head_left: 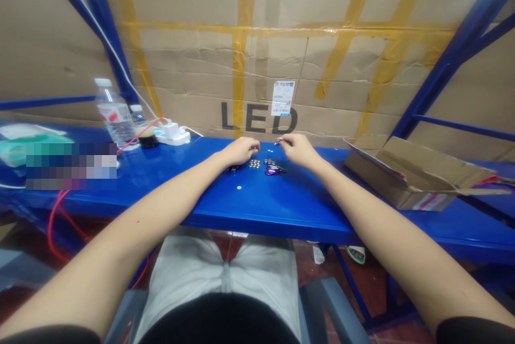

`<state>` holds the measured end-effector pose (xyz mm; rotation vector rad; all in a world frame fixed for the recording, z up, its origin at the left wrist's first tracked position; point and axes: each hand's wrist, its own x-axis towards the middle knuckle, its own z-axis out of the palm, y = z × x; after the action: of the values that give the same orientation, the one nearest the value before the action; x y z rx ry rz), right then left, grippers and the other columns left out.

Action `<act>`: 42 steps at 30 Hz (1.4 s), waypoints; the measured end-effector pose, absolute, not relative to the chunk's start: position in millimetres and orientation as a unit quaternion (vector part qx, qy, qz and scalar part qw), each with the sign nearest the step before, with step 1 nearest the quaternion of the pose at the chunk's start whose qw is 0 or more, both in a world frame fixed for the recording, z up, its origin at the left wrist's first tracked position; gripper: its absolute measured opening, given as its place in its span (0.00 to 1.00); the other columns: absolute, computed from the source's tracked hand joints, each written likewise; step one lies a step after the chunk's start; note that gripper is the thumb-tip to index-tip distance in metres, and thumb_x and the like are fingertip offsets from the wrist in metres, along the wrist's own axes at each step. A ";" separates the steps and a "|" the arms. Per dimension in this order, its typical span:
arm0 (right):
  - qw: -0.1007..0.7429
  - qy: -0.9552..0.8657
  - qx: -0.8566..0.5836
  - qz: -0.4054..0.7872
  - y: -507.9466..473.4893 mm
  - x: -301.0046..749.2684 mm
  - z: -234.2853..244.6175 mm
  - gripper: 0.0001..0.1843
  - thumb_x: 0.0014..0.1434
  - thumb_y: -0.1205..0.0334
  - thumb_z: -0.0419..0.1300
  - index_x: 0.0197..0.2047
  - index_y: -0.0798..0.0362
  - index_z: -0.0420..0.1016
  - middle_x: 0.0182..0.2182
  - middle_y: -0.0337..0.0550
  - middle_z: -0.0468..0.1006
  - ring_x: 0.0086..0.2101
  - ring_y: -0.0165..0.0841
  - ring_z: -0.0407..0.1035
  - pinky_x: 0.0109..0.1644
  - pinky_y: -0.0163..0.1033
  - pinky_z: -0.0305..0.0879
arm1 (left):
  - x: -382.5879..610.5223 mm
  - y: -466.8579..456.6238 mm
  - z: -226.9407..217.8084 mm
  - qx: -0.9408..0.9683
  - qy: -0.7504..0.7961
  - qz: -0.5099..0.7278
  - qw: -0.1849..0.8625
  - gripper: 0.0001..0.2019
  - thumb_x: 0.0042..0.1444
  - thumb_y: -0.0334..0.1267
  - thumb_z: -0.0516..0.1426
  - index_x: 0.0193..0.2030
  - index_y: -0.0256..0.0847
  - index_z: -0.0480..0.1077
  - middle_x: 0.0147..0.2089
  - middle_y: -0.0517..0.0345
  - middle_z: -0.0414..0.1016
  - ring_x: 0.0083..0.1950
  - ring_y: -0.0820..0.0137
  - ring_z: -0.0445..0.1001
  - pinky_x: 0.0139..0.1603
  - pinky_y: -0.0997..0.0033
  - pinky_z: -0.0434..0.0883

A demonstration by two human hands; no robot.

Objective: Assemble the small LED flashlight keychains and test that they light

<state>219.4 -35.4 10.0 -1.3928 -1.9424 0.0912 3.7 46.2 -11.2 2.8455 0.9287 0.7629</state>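
My right hand (298, 149) is closed in a pinch over the far part of the blue table, on a small shiny metallic piece (278, 141) too small to name. Across from it, the fingers of my left hand (242, 151) are curled together; what they hold, if anything, is hidden. Between and below the hands lie a cluster of small round silver pieces (254, 163) and a second small silver group (270, 161). Shiny purple and green looped pieces (274, 170) rest nearer me. Some dark small items (233, 168) are partly covered by my left hand.
A small white disc (239, 188) lies on the blue table (257, 204). An open cardboard box (406, 183) stands right. Left are a water bottle (115, 118), a dark-liquid bottle (147, 132), a power strip (173, 133) and red cable (60, 220). Large cardboard (193, 75) closes the back.
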 end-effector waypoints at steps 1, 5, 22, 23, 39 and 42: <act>0.364 -0.757 -0.542 0.035 -35.2 219.1 9.6 0.15 0.65 0.61 0.53 0.29 0.54 0.75 0.18 0.41 0.71 0.27 0.36 0.67 0.36 0.39 0.61 | 3.6 47.5 -13.0 0.930 0.293 0.222 -0.006 0.10 0.62 0.33 0.53 0.42 0.39 0.76 0.44 0.50 0.80 0.46 0.63 0.75 0.49 0.63 0.68; 0.357 -0.760 -0.542 0.035 -35.0 217.8 9.2 0.14 0.64 0.63 0.52 0.28 0.54 0.73 0.18 0.41 0.71 0.27 0.35 0.67 0.35 0.38 0.60 | 9.1 50.7 -18.1 0.943 0.272 0.159 -0.107 0.12 0.61 0.30 0.51 0.36 0.39 0.77 0.38 0.48 0.78 0.41 0.61 0.71 0.45 0.63 0.66; 0.345 -0.760 -0.550 0.030 -32.9 219.3 8.4 0.13 0.63 0.65 0.52 0.29 0.54 0.74 0.19 0.41 0.71 0.26 0.35 0.67 0.35 0.39 0.59 | 6.8 58.9 -10.3 0.956 0.235 0.123 -0.126 0.14 0.54 0.23 0.52 0.34 0.41 0.78 0.34 0.49 0.78 0.40 0.62 0.68 0.43 0.65 0.63; 0.345 -0.761 -0.549 0.030 -32.8 219.5 8.4 0.13 0.63 0.65 0.52 0.30 0.54 0.74 0.19 0.41 0.71 0.26 0.35 0.67 0.35 0.39 0.59 | 5.1 60.0 -10.2 0.956 0.236 0.122 -0.125 0.14 0.54 0.24 0.52 0.34 0.41 0.79 0.34 0.49 0.78 0.40 0.62 0.68 0.42 0.65 0.63; 0.344 -0.765 -0.544 0.039 -33.6 220.3 8.9 0.14 0.64 0.64 0.53 0.29 0.54 0.75 0.21 0.42 0.73 0.27 0.35 0.68 0.35 0.38 0.60 | -31.6 64.0 8.4 0.876 0.432 0.181 -0.114 0.13 0.56 0.34 0.56 0.44 0.42 0.79 0.43 0.45 0.81 0.41 0.61 0.76 0.46 0.62 0.70; 0.346 -0.764 -0.543 0.049 -32.5 221.1 8.1 0.13 0.64 0.63 0.53 0.32 0.55 0.77 0.21 0.41 0.73 0.27 0.34 0.68 0.35 0.38 0.61 | -43.1 65.1 15.3 0.844 0.515 0.112 -0.100 0.08 0.49 0.33 0.59 0.35 0.39 0.79 0.36 0.44 0.80 0.36 0.61 0.77 0.39 0.65 0.71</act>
<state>221.1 -32.5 8.1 -1.4079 -1.9818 0.1259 -43.1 65.1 15.3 2.8339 1.7307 0.3766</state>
